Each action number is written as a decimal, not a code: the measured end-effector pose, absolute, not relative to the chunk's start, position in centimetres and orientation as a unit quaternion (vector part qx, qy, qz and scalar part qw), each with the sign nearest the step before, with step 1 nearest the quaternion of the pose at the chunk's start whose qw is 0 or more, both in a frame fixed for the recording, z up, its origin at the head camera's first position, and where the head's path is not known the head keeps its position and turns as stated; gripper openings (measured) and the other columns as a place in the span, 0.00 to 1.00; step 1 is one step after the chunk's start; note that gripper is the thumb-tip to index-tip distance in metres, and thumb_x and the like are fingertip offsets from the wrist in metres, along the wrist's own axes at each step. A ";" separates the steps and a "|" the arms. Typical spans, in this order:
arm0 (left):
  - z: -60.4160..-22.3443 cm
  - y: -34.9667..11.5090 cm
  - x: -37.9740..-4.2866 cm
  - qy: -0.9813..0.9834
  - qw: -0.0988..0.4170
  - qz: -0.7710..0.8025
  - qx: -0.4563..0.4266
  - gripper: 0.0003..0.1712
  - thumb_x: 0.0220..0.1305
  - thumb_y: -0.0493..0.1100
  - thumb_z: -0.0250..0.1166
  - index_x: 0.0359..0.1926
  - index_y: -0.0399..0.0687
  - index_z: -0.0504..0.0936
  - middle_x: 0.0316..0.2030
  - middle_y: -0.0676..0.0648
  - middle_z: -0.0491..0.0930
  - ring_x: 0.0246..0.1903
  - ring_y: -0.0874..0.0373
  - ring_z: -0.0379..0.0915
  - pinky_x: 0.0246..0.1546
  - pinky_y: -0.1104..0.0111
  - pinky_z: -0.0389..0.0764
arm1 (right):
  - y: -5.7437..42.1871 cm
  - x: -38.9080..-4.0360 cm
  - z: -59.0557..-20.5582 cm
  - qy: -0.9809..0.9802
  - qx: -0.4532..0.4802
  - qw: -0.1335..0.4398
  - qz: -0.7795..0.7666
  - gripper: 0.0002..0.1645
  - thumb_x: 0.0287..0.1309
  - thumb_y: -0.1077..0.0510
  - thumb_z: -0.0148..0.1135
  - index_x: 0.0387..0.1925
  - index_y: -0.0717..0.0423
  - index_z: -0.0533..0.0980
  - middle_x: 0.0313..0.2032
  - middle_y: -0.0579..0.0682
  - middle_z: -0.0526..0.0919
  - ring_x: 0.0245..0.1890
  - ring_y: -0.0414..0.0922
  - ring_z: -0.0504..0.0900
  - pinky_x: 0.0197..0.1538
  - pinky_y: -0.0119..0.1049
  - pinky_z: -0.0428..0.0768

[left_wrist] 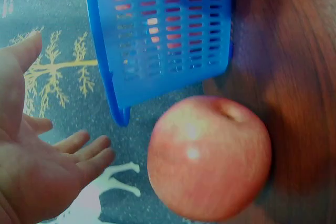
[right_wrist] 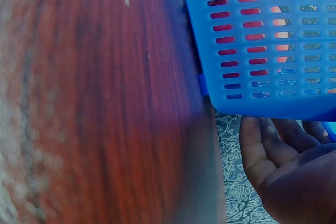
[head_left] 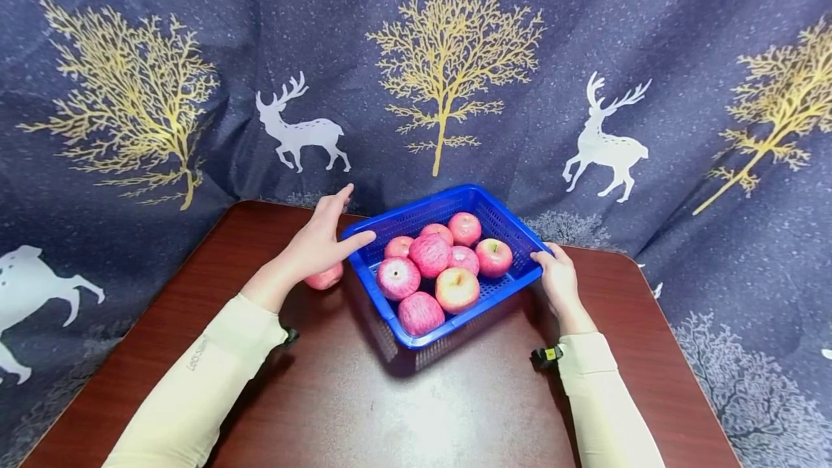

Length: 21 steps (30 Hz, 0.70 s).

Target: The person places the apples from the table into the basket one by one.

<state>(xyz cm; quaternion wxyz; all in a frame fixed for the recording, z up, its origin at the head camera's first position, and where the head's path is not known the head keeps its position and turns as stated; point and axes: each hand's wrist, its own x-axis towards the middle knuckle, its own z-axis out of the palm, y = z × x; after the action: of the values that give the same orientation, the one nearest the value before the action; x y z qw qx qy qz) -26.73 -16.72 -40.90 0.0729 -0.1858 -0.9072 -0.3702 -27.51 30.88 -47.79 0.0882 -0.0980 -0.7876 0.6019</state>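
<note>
A blue plastic basket (head_left: 448,332) with slotted sides stands on the table, turned at an angle and holding several red apples (head_left: 430,255). At its right corner my right hand (head_left: 560,276) grips the rim, thumb above and fingers curled below, also seen in the right wrist view beside the basket's slotted wall (right_wrist: 262,106). My left hand (head_left: 315,240) is spread by the left corner, its thumb overlapping the rim in the head view. The left wrist view shows that palm holding nothing. Outside the basket, one apple (left_wrist: 210,158) lies on the table, partly hidden under my left hand in the head view.
The brown wooden table (head_left: 364,410) has its far edge close behind the basket. A dark blue cloth (head_left: 403,92) with printed deer and golden trees hangs behind and around it. Each wrist wears a black strap (head_left: 546,357).
</note>
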 end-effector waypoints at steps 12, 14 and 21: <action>-42.8 -19.7 -26.7 -0.904 0.068 -0.393 -0.156 0.62 0.73 0.60 0.74 0.91 0.44 0.47 0.77 0.29 0.57 0.74 0.32 0.64 0.73 0.38 0.69 | 30.8 -27.7 -47.9 -0.784 -0.098 0.083 0.607 0.24 0.79 0.55 0.56 0.65 0.66 0.79 0.59 0.65 0.82 0.46 0.43 0.82 0.49 0.28 0.79; -43.2 -20.0 -26.6 -0.907 0.065 -0.387 -0.153 0.62 0.72 0.61 0.75 0.91 0.44 0.49 0.76 0.29 0.59 0.73 0.32 0.65 0.72 0.37 0.70 | 30.9 -27.7 -47.9 -0.783 -0.100 0.081 0.608 0.24 0.79 0.54 0.56 0.66 0.66 0.79 0.59 0.65 0.82 0.46 0.43 0.82 0.49 0.28 0.79; -44.3 -21.2 -26.3 -0.918 0.018 -0.369 -0.145 0.68 0.66 0.65 0.79 0.90 0.42 0.51 0.78 0.28 0.58 0.74 0.32 0.64 0.75 0.35 0.67 | 31.0 -27.9 -48.1 -0.781 -0.101 0.085 0.610 0.24 0.80 0.54 0.56 0.65 0.67 0.78 0.59 0.66 0.82 0.46 0.45 0.82 0.49 0.28 0.79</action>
<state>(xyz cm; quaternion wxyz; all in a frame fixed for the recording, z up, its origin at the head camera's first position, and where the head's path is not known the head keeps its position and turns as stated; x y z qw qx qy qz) -26.34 -21.21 -44.34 0.0180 -0.1452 -0.9177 -0.3694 -27.87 31.02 -48.08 0.0851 -0.1007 -0.7813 0.6100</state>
